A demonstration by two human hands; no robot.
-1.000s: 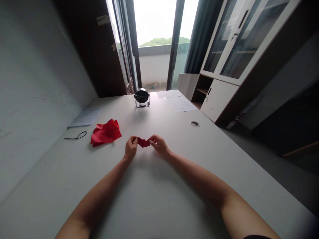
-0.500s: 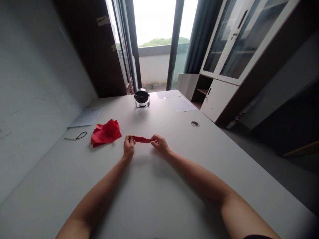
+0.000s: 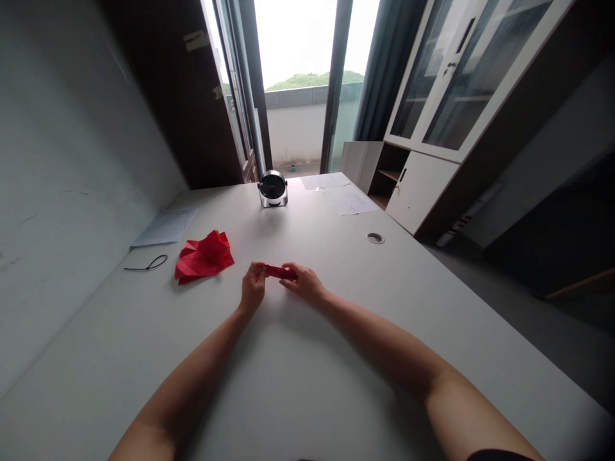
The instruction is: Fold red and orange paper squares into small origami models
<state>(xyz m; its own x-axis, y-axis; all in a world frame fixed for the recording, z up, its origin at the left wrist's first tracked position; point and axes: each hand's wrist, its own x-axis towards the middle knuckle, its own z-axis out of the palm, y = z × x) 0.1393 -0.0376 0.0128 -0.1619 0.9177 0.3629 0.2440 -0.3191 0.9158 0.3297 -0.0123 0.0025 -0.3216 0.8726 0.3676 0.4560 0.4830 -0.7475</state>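
Note:
A narrow strip of folded red paper is stretched between my two hands, a little above the white table. My left hand pinches its left end. The fingers of my right hand are closed around the other end and cover part of it. To the left of my hands lies a pile of creased red paper sheets on the table, touched by neither hand.
A black cable tie and a white paper sheet lie at the left by the wall. At the back stands a small round fan-like device. Papers and a cable hole are at the right edge.
My hands have come closer together, and less of the red strip shows between them. The left hand moved slightly right; the right hand's fingers now reach further over the strip.

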